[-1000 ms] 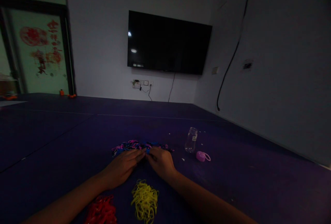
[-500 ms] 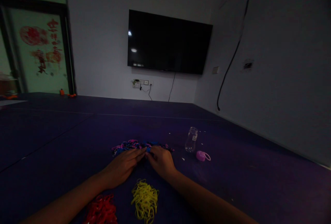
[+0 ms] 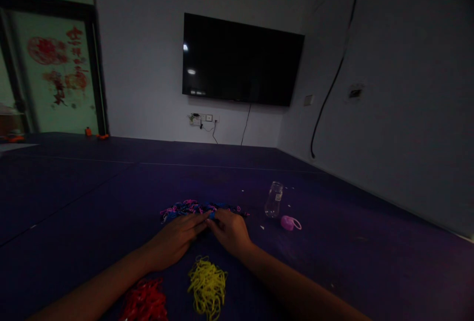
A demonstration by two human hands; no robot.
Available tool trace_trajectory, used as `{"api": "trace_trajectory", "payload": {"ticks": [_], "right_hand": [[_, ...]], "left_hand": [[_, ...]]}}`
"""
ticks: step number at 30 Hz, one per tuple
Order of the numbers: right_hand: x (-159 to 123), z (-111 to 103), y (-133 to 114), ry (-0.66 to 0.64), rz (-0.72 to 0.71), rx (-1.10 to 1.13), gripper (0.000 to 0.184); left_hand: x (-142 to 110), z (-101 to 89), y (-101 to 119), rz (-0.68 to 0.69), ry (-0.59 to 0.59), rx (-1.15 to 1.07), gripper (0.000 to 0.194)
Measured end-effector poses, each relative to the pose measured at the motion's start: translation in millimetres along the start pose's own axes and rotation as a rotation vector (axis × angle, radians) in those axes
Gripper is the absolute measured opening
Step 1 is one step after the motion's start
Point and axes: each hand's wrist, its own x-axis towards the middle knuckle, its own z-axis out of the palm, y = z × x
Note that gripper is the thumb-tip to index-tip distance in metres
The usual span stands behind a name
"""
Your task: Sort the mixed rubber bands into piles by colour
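Observation:
A mixed pile of blue, pink and black rubber bands [image 3: 185,207] lies on the purple surface at the middle. At its near edge my left hand [image 3: 176,238] and my right hand [image 3: 231,230] meet, fingertips closed together. Between them shows a small bit of blue rubber bands [image 3: 212,215], pinched by both hands; its exact amount is hidden by the fingers. Closer to me are a heap of yellow rubber bands [image 3: 208,286], between my forearms, and a heap of red rubber bands [image 3: 146,301], partly behind my left forearm.
To the right of my hands stands a clear uncapped bottle [image 3: 273,201], with a pink lid with a loop [image 3: 290,222] beside it. Small white scraps [image 3: 262,227] lie around them. A black television [image 3: 242,59] hangs on the far wall; a cable [image 3: 329,96] dangles at the right.
Both hands stay at the pile; the fingertips have shifted only slightly, with a little more blue visible between them. The heaps, bottle and lid have not moved.

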Motion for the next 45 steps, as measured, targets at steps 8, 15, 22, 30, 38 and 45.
{"api": "trace_trajectory", "payload": {"ticks": [8, 15, 22, 30, 38, 45], "right_hand": [[-0.4, -2.2, -0.2, 0.037, -0.005, 0.002, 0.018], [-1.1, 0.5, 2.4, 0.032, 0.018, -0.003, 0.015], [-0.7, 1.8, 1.6, 0.032, 0.014, -0.005, 0.017], [-0.6, 0.6, -1.3, 0.039, 0.035, 0.025, 0.014], [-0.7, -1.1, -2.2, -0.035, 0.041, -0.035, 0.013], [-0.4, -0.9, -1.8, -0.084, 0.013, -0.060, 0.017]], "left_hand": [[-1.1, 3.8, -2.9, 0.021, -0.002, -0.018, 0.069], [-0.2, 2.5, -2.4, 0.027, -0.029, -0.029, 0.066], [-1.4, 2.8, -2.8, 0.021, -0.042, -0.040, 0.067], [-0.2, -0.5, 0.9, 0.024, -0.019, -0.062, 0.066], [-0.9, 2.3, -1.9, 0.007, -0.032, -0.072, 0.061], [0.3, -1.1, 0.6, -0.009, -0.033, -0.100, 0.055]]}}
